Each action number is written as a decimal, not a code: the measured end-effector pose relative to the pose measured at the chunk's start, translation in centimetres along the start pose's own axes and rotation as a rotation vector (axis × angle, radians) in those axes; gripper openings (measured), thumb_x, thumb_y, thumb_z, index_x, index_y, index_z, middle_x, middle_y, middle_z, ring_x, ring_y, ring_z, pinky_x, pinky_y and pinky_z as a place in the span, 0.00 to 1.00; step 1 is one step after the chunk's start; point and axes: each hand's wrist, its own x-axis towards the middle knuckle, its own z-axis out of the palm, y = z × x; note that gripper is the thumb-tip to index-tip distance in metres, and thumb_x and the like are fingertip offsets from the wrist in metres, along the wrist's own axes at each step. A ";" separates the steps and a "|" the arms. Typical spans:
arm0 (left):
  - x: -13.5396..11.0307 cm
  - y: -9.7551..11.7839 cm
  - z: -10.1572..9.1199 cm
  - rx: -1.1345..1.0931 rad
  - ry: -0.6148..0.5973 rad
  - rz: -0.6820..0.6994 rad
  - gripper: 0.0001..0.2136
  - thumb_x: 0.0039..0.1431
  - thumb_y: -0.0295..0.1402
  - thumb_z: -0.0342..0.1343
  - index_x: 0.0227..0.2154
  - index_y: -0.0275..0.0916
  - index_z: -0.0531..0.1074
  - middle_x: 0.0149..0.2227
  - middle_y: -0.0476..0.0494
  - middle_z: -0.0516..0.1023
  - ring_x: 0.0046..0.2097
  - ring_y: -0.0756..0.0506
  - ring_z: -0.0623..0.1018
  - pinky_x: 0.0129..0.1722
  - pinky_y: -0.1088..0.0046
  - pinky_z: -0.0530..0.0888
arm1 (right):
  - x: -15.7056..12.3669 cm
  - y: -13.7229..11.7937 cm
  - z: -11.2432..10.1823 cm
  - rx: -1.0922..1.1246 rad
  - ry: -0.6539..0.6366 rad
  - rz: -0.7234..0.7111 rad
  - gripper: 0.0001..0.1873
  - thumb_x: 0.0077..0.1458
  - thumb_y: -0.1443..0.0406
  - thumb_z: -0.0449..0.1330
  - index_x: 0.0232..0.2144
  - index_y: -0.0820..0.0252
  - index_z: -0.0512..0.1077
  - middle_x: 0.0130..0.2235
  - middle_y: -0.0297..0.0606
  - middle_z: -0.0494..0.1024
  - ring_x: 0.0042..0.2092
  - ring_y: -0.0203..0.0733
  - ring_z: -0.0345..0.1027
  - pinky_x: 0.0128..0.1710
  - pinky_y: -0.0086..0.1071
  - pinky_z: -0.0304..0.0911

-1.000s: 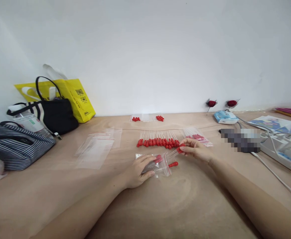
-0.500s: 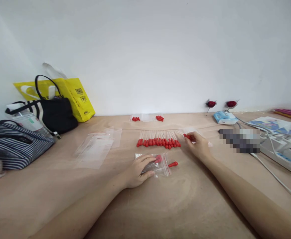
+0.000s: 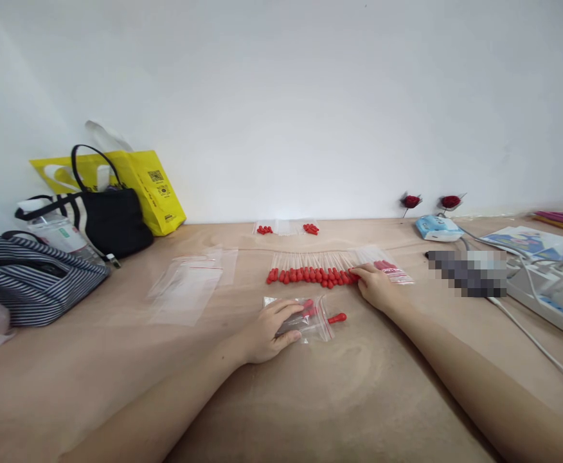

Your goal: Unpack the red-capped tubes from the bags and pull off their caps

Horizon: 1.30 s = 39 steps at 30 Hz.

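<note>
My left hand (image 3: 274,329) lies over a clear zip-lock bag (image 3: 321,329), its thumb and fingers holding the bag down on the table. Red bulbs show inside, and one dropper (image 3: 338,318) with a red rubber bulb sticks out of the bag's right-hand mouth. A row of droppers (image 3: 306,275) with red bulbs and thin clear tubes lies side by side behind the bag, bulbs toward me. My right hand (image 3: 374,284) is at the right end of this row, fingertips closed on a red bulb, which they partly hide. Just behind that hand lies another zip-lock bag (image 3: 400,275) with red-bulbed droppers inside.
Flat, clear zip-lock bags (image 3: 187,292) lie at left. Two bagged red clusters (image 3: 311,229) sit by the wall. Handbags (image 3: 112,222) and a yellow bag (image 3: 166,199) stand far left. On the right are a tissue pack (image 3: 436,227), a power strip (image 3: 544,292) and cables.
My right hand has moved slightly left and toward me with the dropper, reaching the row's right end. The bag behind it shows more now. My left hand stays on its bag.
</note>
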 end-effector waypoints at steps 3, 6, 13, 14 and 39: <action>0.0 0.1 -0.1 -0.002 0.000 0.000 0.20 0.57 0.36 0.48 0.52 0.41 0.57 0.55 0.41 0.62 0.56 0.44 0.62 0.54 0.61 0.60 | -0.2 -0.4 -0.5 0.018 -0.023 0.030 0.22 0.43 0.76 0.48 0.40 0.60 0.70 0.39 0.42 0.74 0.40 0.43 0.66 0.42 0.36 0.61; 0.0 0.3 -0.3 -0.009 -0.009 0.006 0.20 0.57 0.35 0.48 0.53 0.42 0.57 0.55 0.42 0.62 0.56 0.44 0.62 0.54 0.61 0.61 | -0.6 -1.3 -1.8 0.070 -0.004 0.078 0.17 0.45 0.73 0.50 0.39 0.61 0.70 0.35 0.42 0.74 0.38 0.44 0.66 0.39 0.36 0.60; -0.1 0.2 0.0 0.016 0.012 -0.067 0.23 0.56 0.37 0.49 0.54 0.39 0.56 0.56 0.39 0.60 0.57 0.43 0.59 0.55 0.59 0.59 | -1.5 -5.1 -4.0 0.509 -0.336 -0.078 0.14 0.43 0.56 0.61 0.30 0.58 0.69 0.29 0.35 0.70 0.30 0.36 0.61 0.28 0.29 0.56; -0.1 0.2 0.1 0.028 0.013 -0.085 0.23 0.56 0.38 0.49 0.54 0.38 0.55 0.56 0.38 0.59 0.58 0.42 0.59 0.55 0.59 0.59 | -1.6 -5.5 -3.8 0.552 -0.376 -0.083 0.15 0.42 0.56 0.61 0.31 0.59 0.69 0.28 0.34 0.69 0.28 0.34 0.60 0.26 0.28 0.55; 0.0 -0.2 0.3 0.016 0.029 -0.060 0.22 0.55 0.37 0.50 0.53 0.39 0.58 0.54 0.38 0.61 0.55 0.41 0.62 0.54 0.60 0.61 | -1.6 -9.5 -1.1 0.821 -0.469 0.137 0.13 0.39 0.60 0.63 0.27 0.60 0.66 0.22 0.27 0.62 0.22 0.28 0.51 0.20 0.24 0.48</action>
